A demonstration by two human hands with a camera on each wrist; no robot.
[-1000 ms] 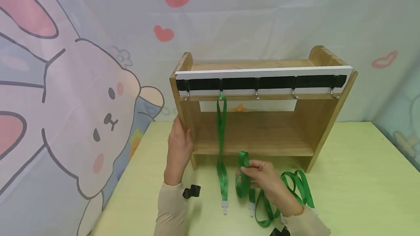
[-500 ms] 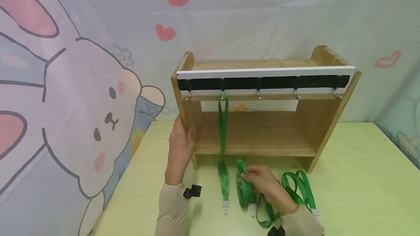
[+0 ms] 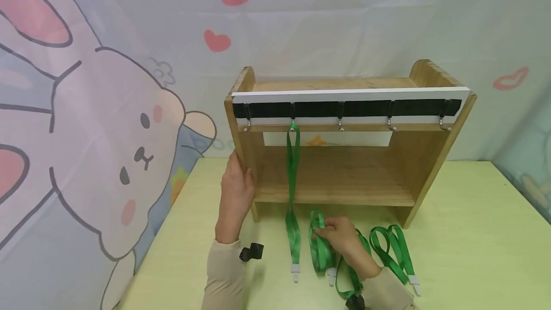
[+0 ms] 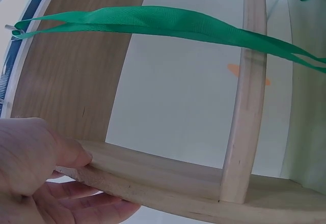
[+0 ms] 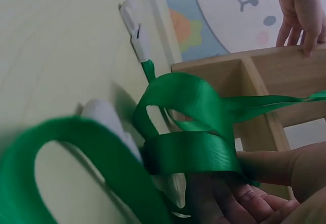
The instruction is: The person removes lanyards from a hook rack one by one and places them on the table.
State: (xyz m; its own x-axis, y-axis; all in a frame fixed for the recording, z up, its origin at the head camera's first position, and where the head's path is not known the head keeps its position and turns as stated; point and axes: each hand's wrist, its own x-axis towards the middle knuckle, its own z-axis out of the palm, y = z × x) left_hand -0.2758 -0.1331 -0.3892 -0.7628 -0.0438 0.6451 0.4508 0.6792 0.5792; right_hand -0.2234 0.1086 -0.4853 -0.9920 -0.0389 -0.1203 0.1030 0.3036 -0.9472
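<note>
My left hand grips the left side panel of a small wooden shelf. The left wrist view shows its thumb inside the panel and the fingers outside. A green lanyard hangs from the second hook from the left, its white clip pointing down. Low in front of the shelf, my right hand pinches the looped strap of another green lanyard. That lanyard's white clip lies toward the near side. Part of the loop is hidden behind the fingers in the right wrist view.
A third lanyard lies partly under the right forearm. Another lanyard lies on the table to the right. Several metal hooks line the black strip on the shelf's front. A printed backdrop hangs behind.
My right hand has moved slightly down with its lanyard, whose loops now sit lower and nearer the table. The left hand keeps its grip on the shelf.
</note>
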